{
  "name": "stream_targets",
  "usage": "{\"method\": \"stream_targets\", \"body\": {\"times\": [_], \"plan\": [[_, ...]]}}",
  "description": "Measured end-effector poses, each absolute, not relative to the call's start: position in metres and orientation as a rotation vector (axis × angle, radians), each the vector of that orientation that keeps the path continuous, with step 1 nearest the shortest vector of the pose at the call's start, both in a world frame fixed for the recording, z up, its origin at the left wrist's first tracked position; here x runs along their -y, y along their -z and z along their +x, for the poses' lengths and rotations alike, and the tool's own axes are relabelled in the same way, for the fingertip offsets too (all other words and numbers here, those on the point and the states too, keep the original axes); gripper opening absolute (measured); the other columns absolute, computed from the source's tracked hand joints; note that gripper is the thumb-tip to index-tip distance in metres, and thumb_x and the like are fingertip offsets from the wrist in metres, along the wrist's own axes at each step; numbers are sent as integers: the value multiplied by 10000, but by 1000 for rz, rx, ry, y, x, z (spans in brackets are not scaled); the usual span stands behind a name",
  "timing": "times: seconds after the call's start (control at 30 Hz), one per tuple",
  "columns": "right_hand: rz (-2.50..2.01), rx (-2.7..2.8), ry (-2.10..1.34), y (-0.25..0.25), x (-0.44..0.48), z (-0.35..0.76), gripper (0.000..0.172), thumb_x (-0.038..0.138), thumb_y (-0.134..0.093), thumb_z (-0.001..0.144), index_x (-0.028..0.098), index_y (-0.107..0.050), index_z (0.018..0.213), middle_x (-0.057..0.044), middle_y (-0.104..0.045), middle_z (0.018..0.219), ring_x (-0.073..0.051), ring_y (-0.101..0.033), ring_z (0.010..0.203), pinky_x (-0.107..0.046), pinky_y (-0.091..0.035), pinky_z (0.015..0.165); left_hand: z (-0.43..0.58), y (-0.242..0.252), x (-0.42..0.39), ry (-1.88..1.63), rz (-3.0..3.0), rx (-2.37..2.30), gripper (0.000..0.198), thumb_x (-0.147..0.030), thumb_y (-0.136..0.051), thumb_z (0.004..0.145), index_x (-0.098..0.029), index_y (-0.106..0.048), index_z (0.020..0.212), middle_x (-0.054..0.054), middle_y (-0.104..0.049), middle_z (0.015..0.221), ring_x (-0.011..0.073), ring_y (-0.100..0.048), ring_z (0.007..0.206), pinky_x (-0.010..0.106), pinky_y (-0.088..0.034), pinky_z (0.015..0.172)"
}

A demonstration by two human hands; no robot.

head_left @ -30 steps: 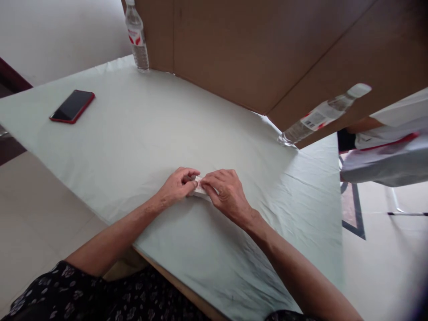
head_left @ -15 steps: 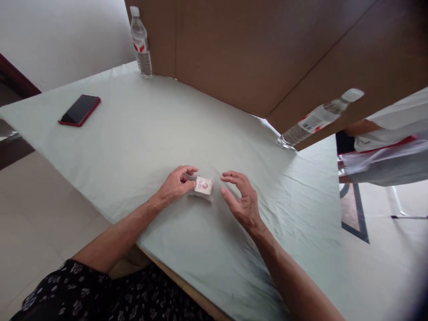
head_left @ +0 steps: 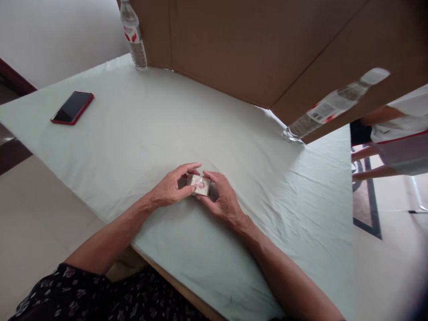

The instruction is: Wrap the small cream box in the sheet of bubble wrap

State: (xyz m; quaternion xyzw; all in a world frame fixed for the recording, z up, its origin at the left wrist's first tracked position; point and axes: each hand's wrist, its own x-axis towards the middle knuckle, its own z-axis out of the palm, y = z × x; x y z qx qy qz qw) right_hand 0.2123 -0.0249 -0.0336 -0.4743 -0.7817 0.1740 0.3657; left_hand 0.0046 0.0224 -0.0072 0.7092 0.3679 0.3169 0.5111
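A small pale block with a pink print on top, perhaps a pack of cards [head_left: 199, 184], sits between both hands near the middle of the table [head_left: 140, 129], which is covered in a pale green cloth. My left hand [head_left: 170, 188] pinches its left side with thumb and fingers curled. My right hand [head_left: 222, 199] cups its right side, fingers wrapped round it. Whether the block rests on the cloth or is lifted slightly I cannot tell.
A red-cased phone [head_left: 72, 107] lies at the far left. One water bottle [head_left: 133, 34] stands at the back, another water bottle [head_left: 334, 106] at the right, both against a tall cardboard screen [head_left: 254, 49]. Another person [head_left: 394, 133] is behind the screen at the right edge.
One second ago both hands covered the block. Half a second ago my right hand had lifted away open. Now it has closed on the block's right side again.
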Motion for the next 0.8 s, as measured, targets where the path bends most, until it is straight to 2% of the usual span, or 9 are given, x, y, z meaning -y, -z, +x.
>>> {"method": "stream_targets", "body": {"times": [0.13, 0.23, 0.33, 0.47, 0.57, 0.8], "plan": [[-1245, 2015, -508, 35, 25, 215, 706, 470, -681, 871, 253, -390, 1477, -166, -607, 1358, -329, -588, 1245, -544, -477, 1033, 0, 9, -27, -734, 1653, -909, 629, -248, -658, 793, -205, -534, 1408, 94, -662, 1163, 221, -597, 1038, 399, -464, 990], [-1257, 1979, -541, 39, 25, 219, 849, 569, -705, 835, 264, -316, 1525, -181, -495, 1488, -355, -488, 1371, -577, -409, 1109, -4, 11, -31, -770, 1607, -884, 683, -244, -649, 783, -211, -496, 1448, 108, -641, 1262, 249, -569, 1148, 440, -418, 1060], [-1260, 1952, -596, 43, 25, 221, 921, 571, -726, 815, 262, -263, 1549, -191, -445, 1531, -355, -493, 1371, -565, -426, 1095, -6, 13, -33, -781, 1592, -853, 733, -235, -645, 770, -213, -460, 1479, 122, -612, 1349, 270, -540, 1232, 466, -383, 1099], [-1282, 1968, -570, 44, 26, 217, 778, 429, -693, 862, 247, -324, 1523, -141, -639, 1325, -309, -626, 1192, -510, -487, 1016, -4, 13, -33, -695, 1588, -794, 757, -240, -653, 777, -222, -429, 1500, 115, -640, 1257, 253, -590, 1150, 429, -451, 1017], [-1292, 1983, -529, 42, 26, 214, 654, 357, -648, 880, 231, -405, 1474, -139, -674, 1270, -303, -651, 1132, -493, -507, 973, -2, 11, -33, -658, 1579, -755, 722, -256, -650, 797, -214, -446, 1488, 97, -633, 1159, 219, -612, 1050, 370, -494, 926], [-1339, 1957, -535, 45, 20, 214, 681, 424, -695, 820, 226, -454, 1426, -126, -703, 1192, -304, -668, 1063, -490, -513, 949, -3, 13, -33, -795, 1479, -763, 746, -229, -653, 729, -224, -477, 1454, 88, -619, 1157, 230, -599, 1089, 383, -477, 968]]}}
